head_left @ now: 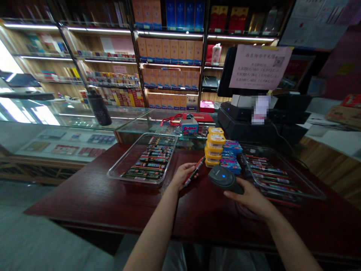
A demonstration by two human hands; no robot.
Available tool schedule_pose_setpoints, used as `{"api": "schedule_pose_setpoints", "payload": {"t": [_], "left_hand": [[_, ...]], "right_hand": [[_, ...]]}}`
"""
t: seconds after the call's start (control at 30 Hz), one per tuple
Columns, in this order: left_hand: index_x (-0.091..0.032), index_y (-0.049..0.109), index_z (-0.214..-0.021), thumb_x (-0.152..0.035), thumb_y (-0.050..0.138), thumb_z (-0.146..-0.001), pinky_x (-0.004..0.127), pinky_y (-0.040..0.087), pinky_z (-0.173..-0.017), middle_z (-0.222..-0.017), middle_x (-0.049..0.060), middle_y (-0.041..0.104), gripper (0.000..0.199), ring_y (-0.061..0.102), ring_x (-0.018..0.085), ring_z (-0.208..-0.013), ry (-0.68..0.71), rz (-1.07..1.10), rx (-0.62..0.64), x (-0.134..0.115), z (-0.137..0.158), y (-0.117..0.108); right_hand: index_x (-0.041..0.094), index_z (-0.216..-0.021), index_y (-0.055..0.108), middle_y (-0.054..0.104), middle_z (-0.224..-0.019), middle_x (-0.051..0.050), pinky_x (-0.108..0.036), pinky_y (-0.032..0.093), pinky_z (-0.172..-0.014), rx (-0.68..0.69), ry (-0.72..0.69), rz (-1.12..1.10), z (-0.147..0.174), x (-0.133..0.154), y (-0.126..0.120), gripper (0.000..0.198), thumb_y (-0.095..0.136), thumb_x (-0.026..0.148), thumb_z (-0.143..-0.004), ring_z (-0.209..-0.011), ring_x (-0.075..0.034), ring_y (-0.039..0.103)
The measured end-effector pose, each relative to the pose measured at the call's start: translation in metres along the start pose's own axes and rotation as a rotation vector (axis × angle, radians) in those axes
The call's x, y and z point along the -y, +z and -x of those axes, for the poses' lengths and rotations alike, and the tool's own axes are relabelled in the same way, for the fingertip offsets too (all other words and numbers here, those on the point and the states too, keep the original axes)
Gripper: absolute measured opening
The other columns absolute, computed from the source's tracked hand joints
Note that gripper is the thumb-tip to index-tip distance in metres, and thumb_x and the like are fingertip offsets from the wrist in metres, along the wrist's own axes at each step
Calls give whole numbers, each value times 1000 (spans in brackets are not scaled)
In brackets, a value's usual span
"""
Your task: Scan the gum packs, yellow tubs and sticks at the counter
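Observation:
My left hand (pixel 182 176) grips a thin stick-shaped package (pixel 194 171), red and dark green, held at a slant above the table. In my right hand (pixel 252 197) is a black barcode scanner (pixel 222 177) with a small blue light on top, its head pointing left towards the package. Left of my hands lies a clear plastic tray (pixel 113 171) holding several similar slim packages (pixel 150 160). To the right, another clear tray (pixel 313 190) lies with several long slim packages (pixel 270 173) in and around it.
Stacked yellow tubs (pixel 213 148) and blue packs (pixel 231 158) stand just beyond the scanner. Behind them are a small box (pixel 189 127), a black monitor with a paper notice (pixel 258 67), and black counter equipment (pixel 237 122). A dark bottle (pixel 98 108) stands on the glass counter (pixel 126 122).

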State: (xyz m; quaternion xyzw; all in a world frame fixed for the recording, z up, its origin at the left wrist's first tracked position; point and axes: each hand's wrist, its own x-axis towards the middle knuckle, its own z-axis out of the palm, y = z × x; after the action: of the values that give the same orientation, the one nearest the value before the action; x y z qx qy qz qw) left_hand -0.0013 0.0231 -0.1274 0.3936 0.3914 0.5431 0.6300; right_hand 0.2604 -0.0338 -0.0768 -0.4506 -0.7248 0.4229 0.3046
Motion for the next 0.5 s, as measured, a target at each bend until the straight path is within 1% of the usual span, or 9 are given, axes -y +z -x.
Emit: {"api": "schedule_pose_setpoints", "payload": {"t": [0.13, 0.33, 0.43, 0.5], "left_hand": [[-8, 62, -106, -21, 68, -75, 20, 48, -53, -74, 8, 69, 34, 60, 10, -53, 27, -60, -41, -2, 1, 3], [-8, 63, -105, -20, 69, -75, 19, 47, -51, -70, 6, 68, 32, 61, 10, -54, -16, 16, 4, -4, 3, 3], [-8, 63, -105, -20, 68, -76, 18, 48, -51, -70, 6, 68, 31, 61, 10, -54, -25, 30, 4, -3, 2, 2], [-8, 63, -105, -19, 67, -77, 19, 49, -51, -71, 6, 68, 31, 61, 10, -54, -21, 35, 6, -1, 0, 1]], "right_hand": [[17, -117, 60, 67, -113, -9, -39, 45, -92, -4, -12, 6, 1, 0, 0, 56, 69, 48, -71, -104, -26, 60], [17, -114, 61, 67, -111, -8, -35, 47, -86, -14, -32, 99, -1, -1, 1, 53, 67, 48, -71, -100, -25, 61], [18, -106, 63, 69, -103, -7, -32, 48, -78, -60, -27, 251, -2, 0, 4, 48, 66, 51, -70, -92, -24, 63], [21, -101, 64, 71, -94, -5, -31, 47, -71, -125, 9, 427, -4, 0, 9, 44, 64, 52, -71, -85, -23, 65]]}}
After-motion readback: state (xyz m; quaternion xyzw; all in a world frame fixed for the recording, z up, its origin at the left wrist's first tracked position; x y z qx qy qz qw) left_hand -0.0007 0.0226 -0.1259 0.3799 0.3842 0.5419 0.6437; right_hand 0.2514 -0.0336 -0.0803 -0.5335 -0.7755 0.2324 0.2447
